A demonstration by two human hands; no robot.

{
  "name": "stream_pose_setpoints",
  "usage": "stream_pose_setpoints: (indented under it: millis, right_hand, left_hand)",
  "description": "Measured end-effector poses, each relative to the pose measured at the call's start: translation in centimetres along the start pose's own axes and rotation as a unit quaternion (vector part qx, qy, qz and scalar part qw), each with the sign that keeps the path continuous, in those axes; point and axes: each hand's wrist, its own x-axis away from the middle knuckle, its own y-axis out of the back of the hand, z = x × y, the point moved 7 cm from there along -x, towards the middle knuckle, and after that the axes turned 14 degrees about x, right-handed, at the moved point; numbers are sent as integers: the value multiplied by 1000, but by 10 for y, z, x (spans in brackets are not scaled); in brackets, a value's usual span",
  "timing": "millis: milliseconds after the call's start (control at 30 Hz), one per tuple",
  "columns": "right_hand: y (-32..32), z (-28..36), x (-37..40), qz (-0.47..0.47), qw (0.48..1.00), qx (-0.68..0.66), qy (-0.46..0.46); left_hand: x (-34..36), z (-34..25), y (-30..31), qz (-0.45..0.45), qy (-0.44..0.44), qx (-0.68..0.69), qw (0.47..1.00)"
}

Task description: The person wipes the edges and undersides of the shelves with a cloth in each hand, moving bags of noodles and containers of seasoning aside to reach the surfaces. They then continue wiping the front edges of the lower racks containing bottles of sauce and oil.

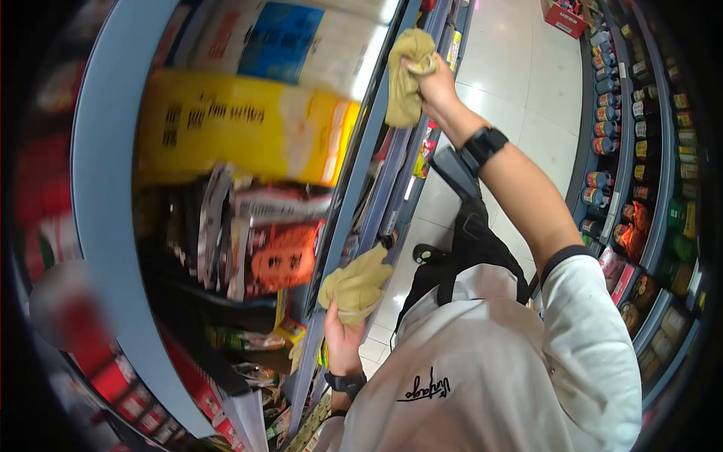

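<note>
My right hand (437, 83), at the end of an outstretched arm, is closed around a bunched yellowish-beige cloth (404, 94). Part of this cloth hangs down over the shelf's front rail (362, 166). Lower and closer to my body, my left hand (343, 343) grips a second crumpled cloth (358, 286) of the same colour, with the thumb on top. That cloth overlaps the rail too. Behind the rail lie a large yellow package (241, 128) and red-and-white printed packets (279, 252).
Across the tiled aisle (512, 83) stands another shelf with rows of bottles (605, 113) and jars. A red box (565, 16) sits at the aisle's far end. A wide grey-blue shelf edge (113, 188) runs along the left. My shoe (429, 255) is beside the lower shelves.
</note>
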Motion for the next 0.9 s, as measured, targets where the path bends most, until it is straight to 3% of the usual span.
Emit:
stream_pose_setpoints:
  millis: [100, 133, 233, 333, 367, 467, 567, 633, 667, 700, 767, 833, 900]
  right_hand:
    - [17, 22, -53, -43, 999, 17, 12]
    - [14, 22, -49, -5, 1000, 12, 10]
    - [5, -11, -1, 79, 989, 47, -117]
    - [-8, -30, 36, 107, 955, -79, -265]
    - [-9, -24, 29, 121, 955, -79, -258]
    - [4, -8, -10, 89, 955, -90, -270]
    - [29, 13, -88, 9, 968, -137, -210]
    - [44, 45, -136, -39, 969, -139, -199]
    - [50, 43, -167, -45, 972, -186, -137]
    - [49, 52, -177, -31, 972, -183, -141]
    - [48, 49, -167, -46, 973, -166, -154]
    - [42, 43, -132, -31, 980, -84, -175]
    - [32, 25, -103, 38, 975, -103, -192]
  left_hand:
    - [-12, 14, -26, -31, -28, 1, 999]
    - [-19, 18, -32, -39, -31, 44, 998]
    - [-46, 37, -75, -13, -6, 107, 994]
    - [-70, 58, -129, -45, -18, 100, 994]
    - [-78, 59, -136, -47, -16, 96, 994]
    - [-102, 64, -150, -17, 78, 261, 962]
    - [-105, 64, -146, -102, 43, 212, 971]
    - [-104, 62, -143, -101, 48, 178, 978]
    - [-104, 64, -146, -82, 70, 187, 976]
    - [-104, 66, -151, -62, 93, 196, 974]
    - [-110, 70, -162, -31, 102, 171, 980]
    - [-115, 80, -188, -72, 76, 34, 994]
    - [-128, 90, -202, -59, 80, -11, 995]
